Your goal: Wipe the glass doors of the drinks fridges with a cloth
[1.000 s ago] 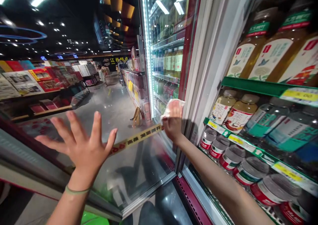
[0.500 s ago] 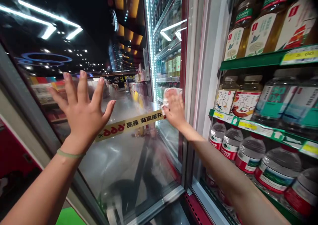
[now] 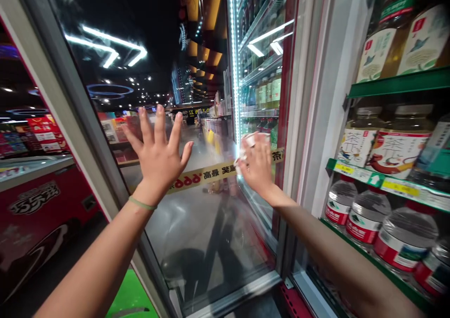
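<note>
My left hand [image 3: 160, 156] lies with fingers spread against the glass door [image 3: 197, 224] of a drinks fridge, a green band around its wrist. My right hand [image 3: 259, 166] presses a white cloth or tissue [image 3: 250, 140] flat on the same pane, toward the hinge side; the wad shows past the fingertips and at the thumb. A pale strip sticker [image 3: 211, 173] with dark and red print, reading mirrored from here, runs across the glass between and behind the hands.
To the right, fridge shelves [image 3: 397, 84] hold tea bottles [image 3: 401, 140] and water bottles [image 3: 367, 215]. A red chest freezer [image 3: 38, 210] stands left beyond the door frame [image 3: 80, 121]. Something green [image 3: 131, 294] sits below. Through the pane show an aisle and lit shelving.
The view has turned left, so most things sit further right in it. My right hand and the cloth have moved left across the pane relative to the sticker. My left hand stays spread on the glass.
</note>
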Motion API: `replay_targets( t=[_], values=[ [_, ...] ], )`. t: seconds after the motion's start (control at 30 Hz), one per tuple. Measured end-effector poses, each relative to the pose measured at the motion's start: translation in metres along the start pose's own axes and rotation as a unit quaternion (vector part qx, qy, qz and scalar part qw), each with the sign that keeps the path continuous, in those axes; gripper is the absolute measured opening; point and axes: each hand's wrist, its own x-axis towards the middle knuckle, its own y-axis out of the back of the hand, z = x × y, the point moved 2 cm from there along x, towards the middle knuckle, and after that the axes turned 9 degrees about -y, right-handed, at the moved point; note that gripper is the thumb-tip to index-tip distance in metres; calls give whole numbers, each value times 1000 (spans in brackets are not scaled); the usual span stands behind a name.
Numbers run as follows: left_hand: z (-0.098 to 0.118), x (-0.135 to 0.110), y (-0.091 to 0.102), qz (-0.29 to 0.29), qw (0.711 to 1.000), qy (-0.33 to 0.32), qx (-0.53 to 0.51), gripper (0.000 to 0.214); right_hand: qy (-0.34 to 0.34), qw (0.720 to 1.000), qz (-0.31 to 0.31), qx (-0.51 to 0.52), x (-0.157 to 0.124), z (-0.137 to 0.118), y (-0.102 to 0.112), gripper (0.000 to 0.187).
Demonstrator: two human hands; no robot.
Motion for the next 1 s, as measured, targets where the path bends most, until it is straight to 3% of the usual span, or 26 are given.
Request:
replay_targets(
  t=[0.07, 0.1, 0.23, 0.27, 0.37, 0.4, 0.53, 0.57, 0.67, 0.7, 0.73, 0.8, 0.87, 0.97, 1.0],
  values=[
    [0, -1, -3, -16, 1000, 2, 9, 71, 124, 991, -42, 19, 3, -17, -3, 85],
    [0, -1, -5, -22, 1000, 0, 13, 70, 146, 988, -42, 25, 5, -23, -4, 85],
    [-1, -2, -9, -18, 999, -10, 26, 69, -6, 999, 37, 25, 12, -28, -4, 82],
    [-2, -2, -9, -18, 999, -12, 27, 68, -3, 999, 30, 26, 12, -28, -5, 82],
    [-2, -2, -11, -27, 999, -14, 25, 68, 127, 991, -39, 26, 11, -31, -9, 85],
    [-2, -2, -11, -30, 999, -14, 22, 68, 137, 989, -46, 23, 11, -31, -9, 85],
    [-3, -3, -10, -37, 999, -14, 13, 68, -25, 999, 25, 13, 21, -32, -7, 79],
    [-4, -3, -10, -37, 999, -17, 11, 68, -10, 1000, 18, 16, 24, -37, -7, 78],
    [-5, -3, -6, -38, 999, -32, 7, 65, 178, 982, -59, 27, 30, -58, -9, 80],
    [-6, -2, -4, -37, 999, -36, 8, 64, 197, 978, -67, 27, 34, -62, -9, 80],
    [-8, -2, -1, -38, 998, -42, 11, 63, 171, 983, -55, 26, 39, -64, -8, 79],
    [-15, 2, 6, -48, 997, -60, 18, 60, 57, 998, -5, 22, 48, -65, -5, 78],
    [-25, 10, 16, -73, 993, -90, 26, 57, 30, 999, 1, 23, 53, -67, -4, 79],
    [-45, 29, 34, -103, 986, -122, 45, 56, 179, 981, -64, 40, 50, -74, -7, 80],
    [-52, 37, 40, -103, 986, -122, 53, 57, 193, 978, -69, 43, 49, -74, -8, 80]
  ],
)
